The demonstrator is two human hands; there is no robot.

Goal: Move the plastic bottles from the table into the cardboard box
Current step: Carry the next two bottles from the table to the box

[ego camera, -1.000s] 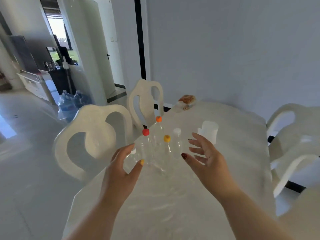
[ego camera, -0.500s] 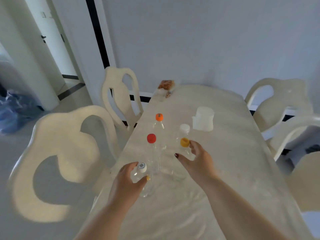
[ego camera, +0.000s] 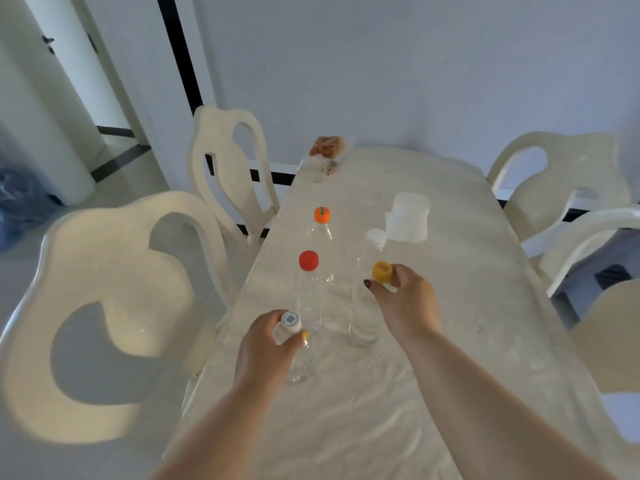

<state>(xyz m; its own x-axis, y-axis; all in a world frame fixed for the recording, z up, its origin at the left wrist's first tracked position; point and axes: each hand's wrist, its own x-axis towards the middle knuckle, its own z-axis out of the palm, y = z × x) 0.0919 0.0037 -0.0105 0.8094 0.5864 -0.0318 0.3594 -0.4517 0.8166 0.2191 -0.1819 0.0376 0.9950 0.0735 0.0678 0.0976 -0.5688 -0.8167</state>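
Several clear plastic bottles stand upright on the cream table [ego camera: 450,341]. My left hand [ego camera: 265,348] is closed around the neck of the nearest one, the grey-capped bottle [ego camera: 292,332]. My right hand [ego camera: 403,303] grips the neck of the yellow-capped bottle [ego camera: 362,306]. Between them stands the red-capped bottle [ego camera: 310,289]. Farther back are the orange-capped bottle [ego camera: 321,225] and the white-capped bottle [ego camera: 375,242]. No cardboard box is in view.
A white plastic container [ego camera: 408,218] stands behind the bottles. A bag of snacks [ego camera: 327,148] lies at the table's far end. Cream chairs flank the table, two on the left [ego camera: 114,271] and others on the right [ego camera: 561,181].
Both hands reached forward from open and closed on bottle necks, the left on the grey-capped bottle, the right on the yellow-capped one. The view tilted down toward the table.
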